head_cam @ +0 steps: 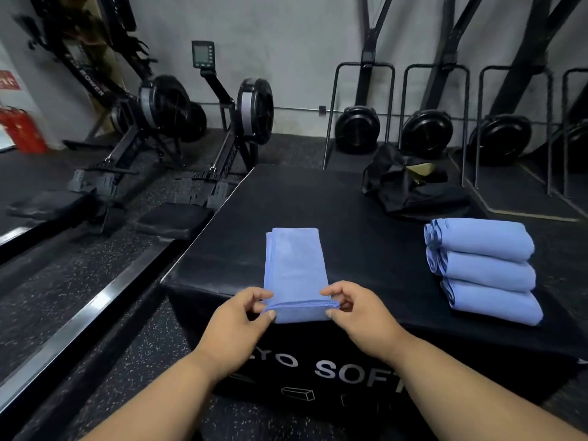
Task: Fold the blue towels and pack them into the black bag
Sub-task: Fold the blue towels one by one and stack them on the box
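Observation:
A blue towel [294, 265], folded into a long narrow strip, lies on the black soft box [366, 218] and runs away from me. My left hand [238, 319] pinches its near left corner and my right hand [356, 310] pinches its near right corner, lifting the near edge a little at the box's front edge. Three folded blue towels [483, 268] lie overlapping in a row on the right of the box. The black bag [410, 186] sits crumpled and open at the far right corner of the box.
Two rowing machines [178, 122] stand on the speckled floor to the left, with a long metal rail [95, 313] beside the box. Ski machines [426, 132] line the back wall. A red fire extinguisher [22, 128] is at the far left.

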Motion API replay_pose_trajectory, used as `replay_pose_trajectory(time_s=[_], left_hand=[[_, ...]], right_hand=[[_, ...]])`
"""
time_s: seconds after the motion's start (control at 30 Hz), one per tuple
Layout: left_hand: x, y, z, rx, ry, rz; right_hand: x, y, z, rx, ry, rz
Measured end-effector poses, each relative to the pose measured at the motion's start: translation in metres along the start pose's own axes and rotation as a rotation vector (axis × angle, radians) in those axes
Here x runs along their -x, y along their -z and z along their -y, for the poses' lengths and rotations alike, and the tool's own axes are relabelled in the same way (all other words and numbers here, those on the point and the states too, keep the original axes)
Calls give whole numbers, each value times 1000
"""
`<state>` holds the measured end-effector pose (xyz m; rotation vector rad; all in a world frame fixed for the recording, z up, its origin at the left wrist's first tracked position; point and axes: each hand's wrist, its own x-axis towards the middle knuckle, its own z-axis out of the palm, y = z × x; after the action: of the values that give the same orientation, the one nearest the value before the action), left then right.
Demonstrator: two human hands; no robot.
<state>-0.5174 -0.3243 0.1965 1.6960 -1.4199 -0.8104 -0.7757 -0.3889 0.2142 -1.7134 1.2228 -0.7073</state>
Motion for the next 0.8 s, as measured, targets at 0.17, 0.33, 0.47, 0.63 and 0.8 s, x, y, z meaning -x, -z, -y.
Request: replay_pose_trajectory(time_s=[0.17,0.33,0.47,0.63,0.8], left_hand=[[-23,3,-12,163,-7,-30],[-62,-2,-9,154,68,-31],[-81,-13,9,81,138,1],[-79,-25,19,103,124,-78],[-71,-18,21,198,133,-72]], right_hand=[[-18,3,0,-224,-46,-67],[-50,-4,-14,-213,-133,-94],[-67,-14,-28,-181,-191,-128],[-74,-17,-36,-134,-181,-145],[-66,-18,-39,-143,-145,-144]])
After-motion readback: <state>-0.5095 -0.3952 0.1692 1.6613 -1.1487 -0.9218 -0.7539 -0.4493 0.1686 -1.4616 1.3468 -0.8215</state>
